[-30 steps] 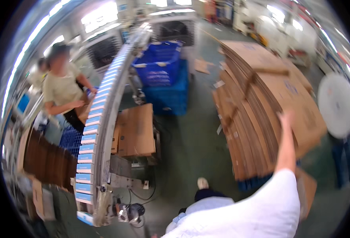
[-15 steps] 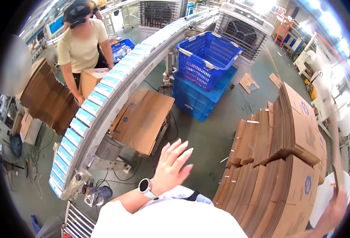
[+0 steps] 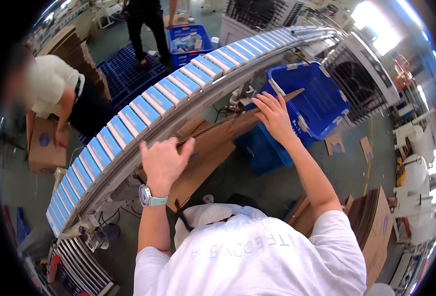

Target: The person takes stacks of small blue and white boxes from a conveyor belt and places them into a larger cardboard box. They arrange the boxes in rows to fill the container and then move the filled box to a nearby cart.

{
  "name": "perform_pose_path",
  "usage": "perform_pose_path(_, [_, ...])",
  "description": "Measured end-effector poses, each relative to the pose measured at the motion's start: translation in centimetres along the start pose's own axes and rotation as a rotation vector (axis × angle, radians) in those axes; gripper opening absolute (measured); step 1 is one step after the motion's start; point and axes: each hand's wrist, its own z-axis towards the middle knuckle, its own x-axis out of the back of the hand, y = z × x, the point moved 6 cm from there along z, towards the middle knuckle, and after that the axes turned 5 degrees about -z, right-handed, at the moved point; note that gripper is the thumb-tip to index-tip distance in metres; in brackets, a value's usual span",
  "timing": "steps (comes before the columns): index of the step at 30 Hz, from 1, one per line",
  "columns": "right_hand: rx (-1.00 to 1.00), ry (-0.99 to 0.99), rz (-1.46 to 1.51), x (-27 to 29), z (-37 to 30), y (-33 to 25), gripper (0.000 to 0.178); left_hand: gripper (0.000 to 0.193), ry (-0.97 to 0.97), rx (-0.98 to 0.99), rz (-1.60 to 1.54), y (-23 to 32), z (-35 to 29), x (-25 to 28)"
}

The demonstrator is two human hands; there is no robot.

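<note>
A flattened cardboard box (image 3: 219, 139) stands on edge in front of me, beside the near rail of the curved conveyor (image 3: 198, 90). At its left end, my left hand (image 3: 164, 160) has its fingers bent around the cardboard, the thumb pointing toward the sheet. My right hand (image 3: 274, 117) grips the upper edge nearer the right end, its fingers over the far side. Behind my hands, a row of blue-and-white cartons (image 3: 171, 91) lies along the conveyor. More flat brown cardboard (image 3: 190, 180) lies below the held sheet, partly covered by it.
To the right sit a blue basket (image 3: 316, 106) and a blue crate (image 3: 272, 153). Stacked flat boxes (image 3: 376, 222) stand at my lower right. Across the conveyor, a person (image 3: 60, 91) bends over a brown box (image 3: 47, 148). Metal rollers (image 3: 82, 266) lie at lower left.
My right hand has brought the cardboard from the far right to the conveyor's near side. My left hand, open and empty before, now holds its left end. The co-worker has moved left with a box.
</note>
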Motion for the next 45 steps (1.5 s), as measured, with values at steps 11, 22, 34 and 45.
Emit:
perform_pose_path(11, [0.106, -1.012, 0.758, -6.8, 1.9, 12.0, 0.036, 0.064, 0.161, 0.401, 0.448, 5.6, 8.1, -3.3])
perform_pose_path(22, [0.476, -0.541, 0.656, -3.2, 8.4, 16.1, 0.037, 0.043, 0.386, 0.673, -0.658, 8.7, -1.1, -2.2])
perform_pose_path(34, [0.609, -0.077, 0.298, -11.5, 0.4, 4.5, 0.037, 0.065, -1.045, 0.250, -1.105, 19.9, -3.2, -14.9])
perform_pose_path(45, [-0.572, -1.284, 1.183, -33.5, -16.3, -1.4, 0.082, 0.057, 0.138, 0.938, -0.636, -11.7, -19.5, -11.9])
